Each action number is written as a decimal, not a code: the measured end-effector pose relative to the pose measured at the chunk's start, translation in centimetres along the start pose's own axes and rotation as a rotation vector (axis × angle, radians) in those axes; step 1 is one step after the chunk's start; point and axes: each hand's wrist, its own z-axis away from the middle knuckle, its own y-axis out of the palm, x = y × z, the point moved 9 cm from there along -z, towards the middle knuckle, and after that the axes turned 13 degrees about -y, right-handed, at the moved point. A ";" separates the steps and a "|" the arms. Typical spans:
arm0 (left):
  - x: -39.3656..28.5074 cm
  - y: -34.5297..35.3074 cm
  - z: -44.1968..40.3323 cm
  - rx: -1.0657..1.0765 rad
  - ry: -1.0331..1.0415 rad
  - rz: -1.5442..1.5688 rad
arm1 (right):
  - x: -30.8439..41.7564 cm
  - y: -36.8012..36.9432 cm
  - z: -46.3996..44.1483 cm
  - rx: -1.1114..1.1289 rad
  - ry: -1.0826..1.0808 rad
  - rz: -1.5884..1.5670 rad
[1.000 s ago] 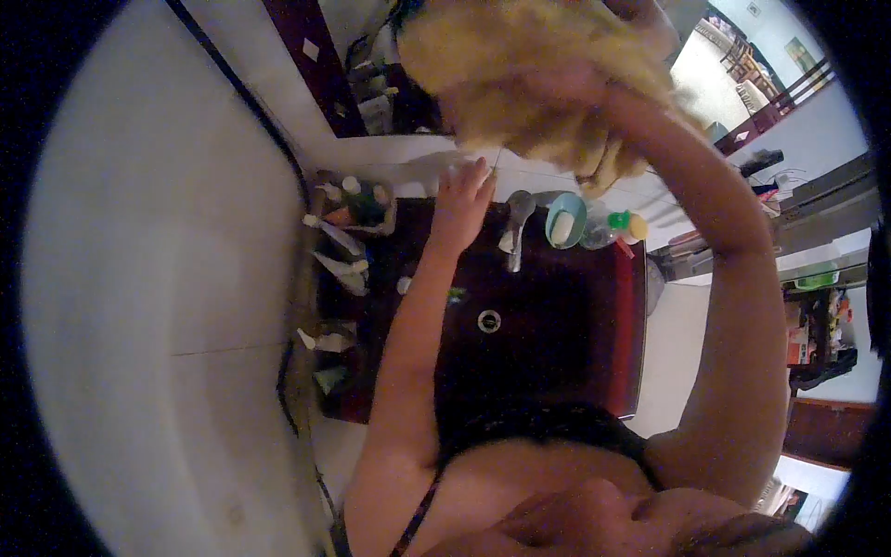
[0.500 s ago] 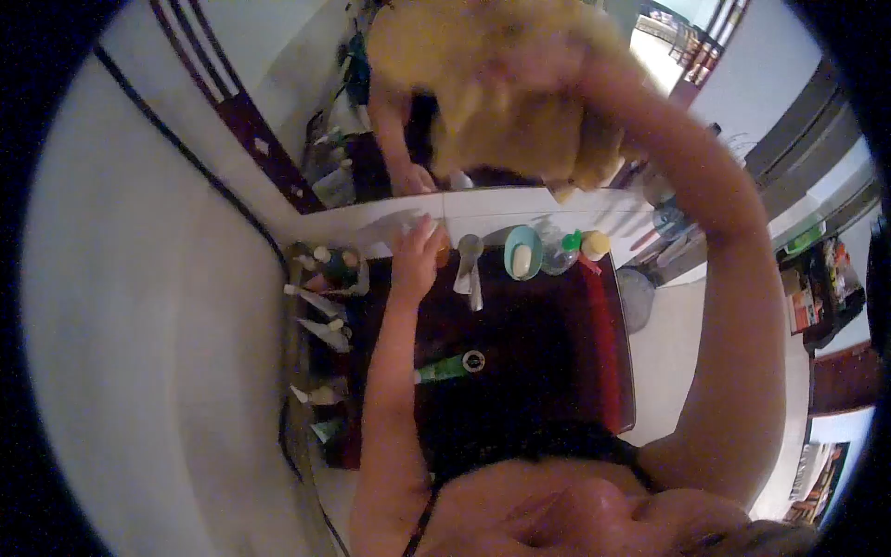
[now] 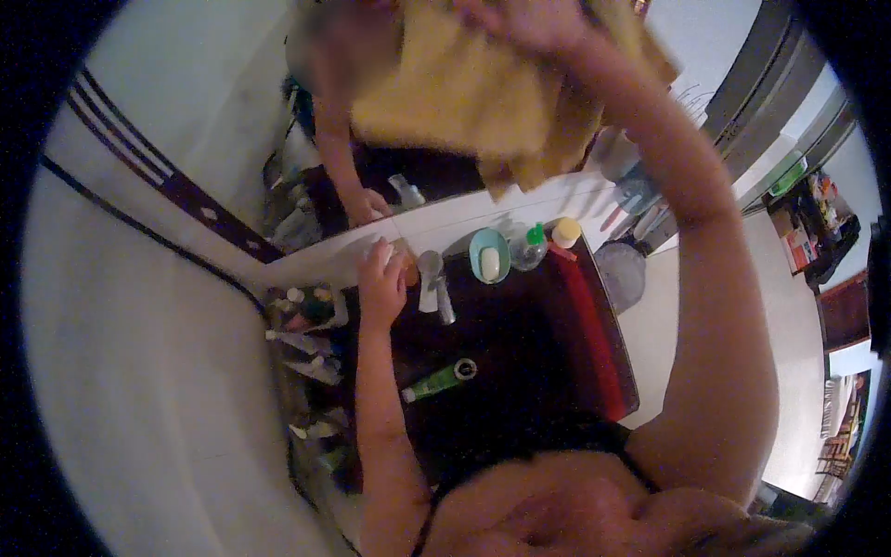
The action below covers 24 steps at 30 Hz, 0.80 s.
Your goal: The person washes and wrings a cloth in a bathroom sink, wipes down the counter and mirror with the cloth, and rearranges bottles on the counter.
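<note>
My right hand (image 3: 538,26), partly cut off by the upper edge of the view, is on a yellow cloth (image 3: 464,102). The cloth hangs raised in front of the mirror and hides much of it. On the left, my left hand (image 3: 381,283) has its fingers bent around a small orange-brown container (image 3: 406,263) at the back of the dark tabletop. Just right of that hand lie a pale tube and a grey-handled item (image 3: 434,283). A green tube (image 3: 441,382) lies nearer my body.
A teal dish (image 3: 489,243) with white soap, a clear bottle with a green top (image 3: 532,249) and a yellow-lidded jar (image 3: 565,232) line the back. Several tubes (image 3: 314,367) crowd the left edge. A red strip (image 3: 594,343) runs along the right side. A grey bin (image 3: 620,276) stands beyond it.
The view has turned and shifted, so the tabletop things appear further left. My right hand is higher in the view, and the yellow cloth hangs more spread out. My left hand stays by the container.
</note>
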 end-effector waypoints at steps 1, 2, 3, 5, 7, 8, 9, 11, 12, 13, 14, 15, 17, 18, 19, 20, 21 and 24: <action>-0.3 0.1 0.0 -0.002 0.006 0.004 | 1.5 0.3 2.6 0.061 0.014 -0.049; -0.7 -0.1 0.0 -0.028 0.008 -0.031 | 2.9 0.7 5.2 0.120 0.028 -0.104; -1.0 -0.3 0.1 -0.056 0.013 -0.066 | 4.1 1.5 7.7 0.175 0.035 -0.165; -1.5 -1.0 0.5 -0.109 0.024 -0.029 | 6.4 2.5 12.0 0.247 0.031 -0.280; -2.3 -2.2 -0.9 -0.190 0.066 0.009 | 8.2 2.7 14.9 0.264 0.010 -0.393; -2.5 -3.2 -1.1 -0.249 0.046 0.066 | 8.8 2.6 15.9 0.263 -0.009 -0.442; -2.7 -4.2 -1.9 -0.304 0.018 0.122 | 9.1 2.5 16.5 0.261 -0.026 -0.490; -4.1 -7.0 -4.1 -0.337 -0.013 0.123 | 9.6 2.0 16.8 0.254 -0.053 -0.567; -4.6 -8.6 -4.9 -0.347 -0.056 0.117 | 9.6 1.8 16.7 0.249 -0.058 -0.592; -4.6 -9.9 -5.9 -0.346 -0.151 0.136 | 9.0 1.5 16.0 0.237 -0.056 -0.603; -5.1 -11.1 -7.0 -0.377 -0.156 0.133 | 8.4 1.6 15.4 0.223 -0.051 -0.592; -5.4 -12.8 -7.8 -0.442 -0.130 0.107 | 7.4 1.4 14.2 0.209 -0.032 -0.573; -5.2 -15.2 -9.5 -0.542 -0.081 0.027 | 3.3 1.3 10.3 0.173 0.098 -0.460; -5.2 -16.2 -10.6 -0.566 -0.079 0.024 | -0.4 2.4 7.4 0.455 0.336 -0.534; -4.9 -17.7 -11.6 -0.585 -0.116 -0.003 | -3.0 3.7 6.5 0.740 0.580 -0.605; -4.4 -19.0 -12.6 -0.599 -0.153 -0.032 | -6.5 2.6 3.6 0.391 0.644 -0.503; -3.4 -19.7 -13.9 -0.590 -0.182 -0.131 | -9.3 2.5 1.3 0.226 0.673 -0.420; -2.5 -23.4 -16.1 -0.646 -0.266 -0.280 | -13.8 0.3 -6.1 -0.029 0.628 -0.155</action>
